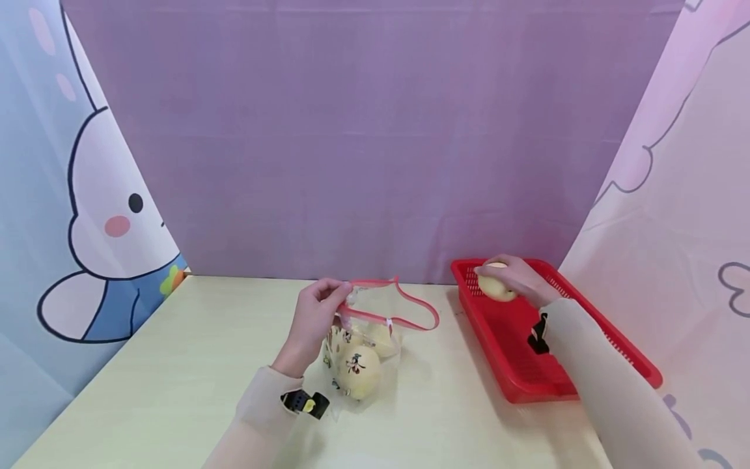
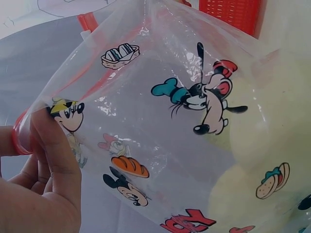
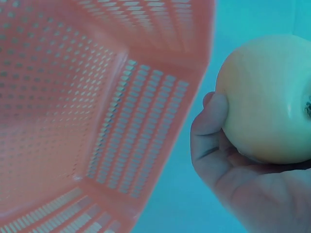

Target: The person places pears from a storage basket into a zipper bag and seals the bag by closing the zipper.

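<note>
My left hand (image 1: 316, 316) pinches the red-edged rim of a clear zip bag (image 2: 160, 145) printed with cartoon figures. The bag stands on the table with its mouth spread wide. Pale yellow round fruits (image 1: 359, 372) lie in its lower part, blurred behind the film in the left wrist view. Over the far end of a red plastic basket (image 1: 510, 387), my right hand (image 1: 515, 277) grips another pale yellow round fruit (image 3: 267, 97). The right wrist view shows the dark dried end of this fruit, with thumb and fingers around its side.
The basket, with slotted sides, sits on the right of the pale table (image 1: 199, 365). A purple curtain (image 1: 363, 143) hangs behind the table. Printed cloths flank it, the left one (image 1: 117, 260) with a cartoon animal. Each wrist wears a black strap (image 1: 305, 402).
</note>
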Motion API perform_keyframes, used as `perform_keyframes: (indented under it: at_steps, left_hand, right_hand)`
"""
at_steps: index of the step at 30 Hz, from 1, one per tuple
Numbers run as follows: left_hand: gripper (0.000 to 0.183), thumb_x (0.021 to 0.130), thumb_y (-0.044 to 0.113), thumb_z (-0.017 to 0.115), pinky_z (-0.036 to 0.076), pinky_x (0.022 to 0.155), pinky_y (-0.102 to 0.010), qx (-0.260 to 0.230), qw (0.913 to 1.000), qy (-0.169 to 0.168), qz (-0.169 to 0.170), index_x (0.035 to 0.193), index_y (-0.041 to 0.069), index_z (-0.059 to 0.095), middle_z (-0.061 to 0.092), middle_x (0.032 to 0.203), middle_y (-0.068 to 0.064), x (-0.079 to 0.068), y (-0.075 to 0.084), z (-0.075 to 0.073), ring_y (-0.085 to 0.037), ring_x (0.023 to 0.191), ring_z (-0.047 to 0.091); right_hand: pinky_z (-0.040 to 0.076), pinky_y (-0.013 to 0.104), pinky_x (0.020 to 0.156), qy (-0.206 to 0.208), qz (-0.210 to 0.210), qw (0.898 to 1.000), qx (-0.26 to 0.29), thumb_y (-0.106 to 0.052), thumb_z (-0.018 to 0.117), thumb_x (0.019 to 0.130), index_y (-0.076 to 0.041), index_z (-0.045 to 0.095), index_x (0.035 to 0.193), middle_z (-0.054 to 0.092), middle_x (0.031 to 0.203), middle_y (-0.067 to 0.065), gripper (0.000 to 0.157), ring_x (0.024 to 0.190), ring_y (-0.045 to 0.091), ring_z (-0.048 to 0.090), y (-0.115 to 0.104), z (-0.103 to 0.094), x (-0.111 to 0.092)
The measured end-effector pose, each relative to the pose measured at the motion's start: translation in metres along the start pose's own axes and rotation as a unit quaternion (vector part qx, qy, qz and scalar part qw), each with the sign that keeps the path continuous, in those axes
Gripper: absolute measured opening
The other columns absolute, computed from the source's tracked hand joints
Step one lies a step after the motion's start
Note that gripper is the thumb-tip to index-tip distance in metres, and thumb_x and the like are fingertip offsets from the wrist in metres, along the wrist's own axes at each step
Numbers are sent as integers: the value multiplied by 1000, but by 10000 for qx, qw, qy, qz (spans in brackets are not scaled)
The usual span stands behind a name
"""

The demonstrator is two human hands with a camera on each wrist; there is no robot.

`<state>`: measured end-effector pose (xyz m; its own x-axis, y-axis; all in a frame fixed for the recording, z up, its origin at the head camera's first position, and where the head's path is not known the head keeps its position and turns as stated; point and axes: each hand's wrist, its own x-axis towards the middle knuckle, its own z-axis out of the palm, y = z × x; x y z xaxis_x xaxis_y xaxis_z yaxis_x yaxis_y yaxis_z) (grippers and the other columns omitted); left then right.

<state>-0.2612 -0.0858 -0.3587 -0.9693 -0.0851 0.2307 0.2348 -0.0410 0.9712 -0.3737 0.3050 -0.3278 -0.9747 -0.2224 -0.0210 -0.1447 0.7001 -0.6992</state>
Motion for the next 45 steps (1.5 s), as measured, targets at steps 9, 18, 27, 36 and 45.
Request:
perform_keyframes:
  at_steps: [9,18,27,36,45]
  left_hand:
    - [21,102,19,64,56,53,-29,24,10000,40,10,106,-1,68,59,82,-8,-1,0,0,-15,49,55]
    - [28,103,19,63,56,52,-28,30,10000,28,-24,113,-7,66,60,85,-8,1,-1,0,-14,49,55]
    - [30,102,20,64,56,54,-28,141,9999,65,4,115,-7,66,61,89,-9,1,-1,0,-14,52,55]
    - [28,103,20,64,57,55,-28,169,9998,121,3,113,-6,67,60,91,-10,0,-1,1,-15,54,55]
    - [26,103,18,64,56,54,-28,66,9998,182,64,110,-7,67,58,86,-9,-1,0,2,-14,51,55]
  right_hand:
    - [55,30,72,245,-248,9994,69,-45,70,92,-9,52,135,56,121,14,59,96,28,58,-35,10,-4]
    - [56,34,74,345,-505,9969,489,-44,68,93,-12,51,135,56,120,13,55,95,29,59,-62,23,-11]
    - [60,36,73,481,-949,9915,752,-43,69,94,-13,51,137,54,128,14,56,106,33,57,-87,46,-16]
    - [57,36,79,337,-1443,9834,1047,-43,63,97,-14,50,139,55,126,13,52,104,31,57,-101,73,-27]
    - [55,37,79,352,-2092,9692,1252,-26,60,100,-7,54,138,58,119,14,43,96,28,59,-117,96,-38]
